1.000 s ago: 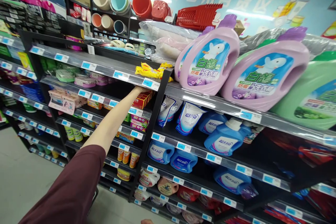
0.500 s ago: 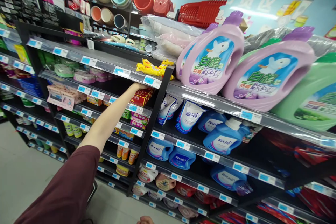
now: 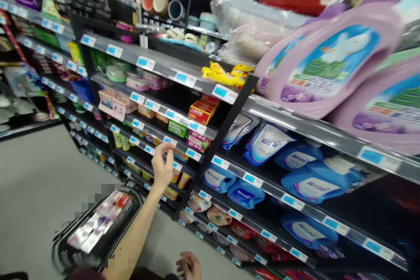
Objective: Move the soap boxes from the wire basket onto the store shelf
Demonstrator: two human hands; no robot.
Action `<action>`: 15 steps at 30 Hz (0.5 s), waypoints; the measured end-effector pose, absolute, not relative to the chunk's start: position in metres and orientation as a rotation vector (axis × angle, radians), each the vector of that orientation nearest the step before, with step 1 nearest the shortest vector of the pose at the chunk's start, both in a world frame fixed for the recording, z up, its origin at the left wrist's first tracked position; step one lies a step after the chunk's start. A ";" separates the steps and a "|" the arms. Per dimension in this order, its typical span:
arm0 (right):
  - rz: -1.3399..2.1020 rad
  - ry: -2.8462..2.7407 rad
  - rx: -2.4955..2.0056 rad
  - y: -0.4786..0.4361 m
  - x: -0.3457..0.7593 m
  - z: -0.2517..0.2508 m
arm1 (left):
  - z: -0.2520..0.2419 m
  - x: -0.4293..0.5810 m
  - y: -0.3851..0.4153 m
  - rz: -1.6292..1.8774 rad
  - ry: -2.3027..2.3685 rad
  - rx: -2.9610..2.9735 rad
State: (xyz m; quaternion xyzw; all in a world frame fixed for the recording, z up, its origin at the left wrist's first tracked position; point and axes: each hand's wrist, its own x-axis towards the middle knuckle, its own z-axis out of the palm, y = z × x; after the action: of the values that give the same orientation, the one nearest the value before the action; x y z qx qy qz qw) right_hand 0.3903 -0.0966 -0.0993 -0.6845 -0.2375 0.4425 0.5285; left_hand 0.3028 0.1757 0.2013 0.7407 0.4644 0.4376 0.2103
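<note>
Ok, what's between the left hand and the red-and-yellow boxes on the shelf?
In the head view, green boxes and shelf rails with blue price tags lie between the left hand and the red-and-yellow boxes.

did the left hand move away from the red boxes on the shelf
Yes. The left hand was up at the red boxes; it now sits lower and pulled back from them, in front of a lower shelf.

shop, price-tagged shelves (image 3: 183, 79), detergent bottles (image 3: 324, 65)
</note>
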 end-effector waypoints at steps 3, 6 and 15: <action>1.119 -0.678 -1.620 -0.097 0.384 -0.081 | 0.099 0.284 0.120 0.834 1.253 2.082; 1.188 -0.711 -1.619 -0.097 0.377 -0.072 | 0.021 0.249 0.061 0.395 1.181 2.063; 1.398 -0.787 -1.648 -0.112 0.339 -0.086 | -0.039 0.153 0.015 -0.108 1.377 2.033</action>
State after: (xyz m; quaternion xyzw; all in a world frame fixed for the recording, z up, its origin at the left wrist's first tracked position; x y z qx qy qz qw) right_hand 0.3387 -0.1117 -0.0857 -0.6541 -0.3123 0.5548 0.4084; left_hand 0.1531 0.0154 -0.0394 0.7792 0.5277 -0.0415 0.3356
